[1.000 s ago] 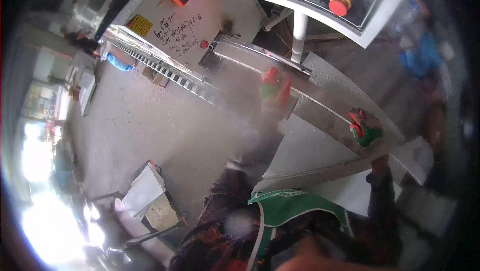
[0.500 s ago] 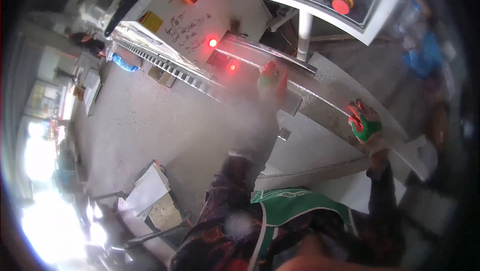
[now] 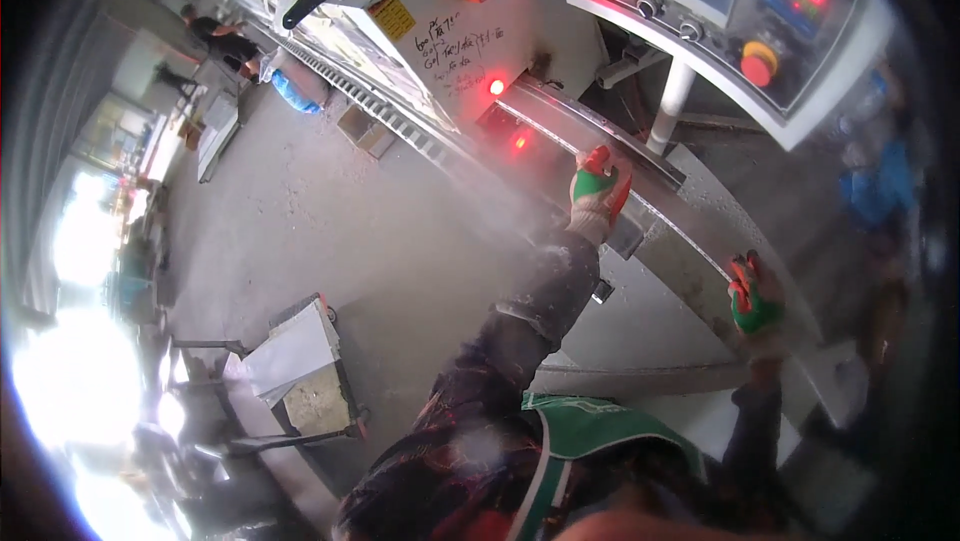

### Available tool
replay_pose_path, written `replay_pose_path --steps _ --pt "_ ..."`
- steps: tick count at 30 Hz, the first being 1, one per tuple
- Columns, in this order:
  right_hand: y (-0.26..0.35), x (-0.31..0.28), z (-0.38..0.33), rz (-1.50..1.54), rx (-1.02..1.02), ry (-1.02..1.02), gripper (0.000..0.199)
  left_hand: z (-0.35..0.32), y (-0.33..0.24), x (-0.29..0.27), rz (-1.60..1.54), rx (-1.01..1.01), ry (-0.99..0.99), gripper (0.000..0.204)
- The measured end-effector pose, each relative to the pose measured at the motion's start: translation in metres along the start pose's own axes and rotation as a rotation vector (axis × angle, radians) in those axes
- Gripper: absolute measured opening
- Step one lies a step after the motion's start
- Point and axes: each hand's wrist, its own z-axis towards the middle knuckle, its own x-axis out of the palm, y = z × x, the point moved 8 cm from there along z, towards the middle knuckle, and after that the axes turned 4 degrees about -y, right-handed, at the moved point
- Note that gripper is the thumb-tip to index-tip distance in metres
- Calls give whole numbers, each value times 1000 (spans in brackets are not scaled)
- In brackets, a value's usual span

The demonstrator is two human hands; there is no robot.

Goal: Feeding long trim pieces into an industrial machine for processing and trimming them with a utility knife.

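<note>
A long narrow strip with a pale upper edge point(image 3: 680, 231) runs from the slot in a dusty white machine point(image 3: 465, 36) down toward the right. My left hand point(image 3: 602, 189), in a glove of red, green and white, has its fingers closed over the strip partway along. Farther down and nearer to me, my right hand point(image 3: 755, 296), gloved alike, curls its fingers at the strip's near end. The strip's lower side is partly hidden by my left hand. A red light point(image 3: 497, 87) glows on the machine beside the slot, with a red reflection below it.
A control panel point(image 3: 690, 26) with knobs, a screen and a red stop button overhangs the upper right on a white post point(image 3: 670, 106). A toothed rail point(image 3: 350, 86) runs along the machine. At lower left stands a cart point(image 3: 300, 356) with boards. Another person point(image 3: 225, 41) is far off.
The whole view has swung, so the machine and strip sit lower and farther right. My left hand, blurred before, now shows clearly. Both hands stay at the strip.
</note>
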Motion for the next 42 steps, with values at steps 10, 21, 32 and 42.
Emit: replay_pose_path --steps 10,21,32,42 --pt "2 6 6 -20 -33 24 46 -14 -28 -2 678 160 -54 8" --pt "-3 4 6 -40 36 48 45 -10 -52 15 1947 669 50 50" --pt "-4 7 8 -95 11 86 52 -22 -46 24 1604 472 35 41" --pt "1 5 10 -94 -17 75 47 -36 -35 41 1153 514 180 22"
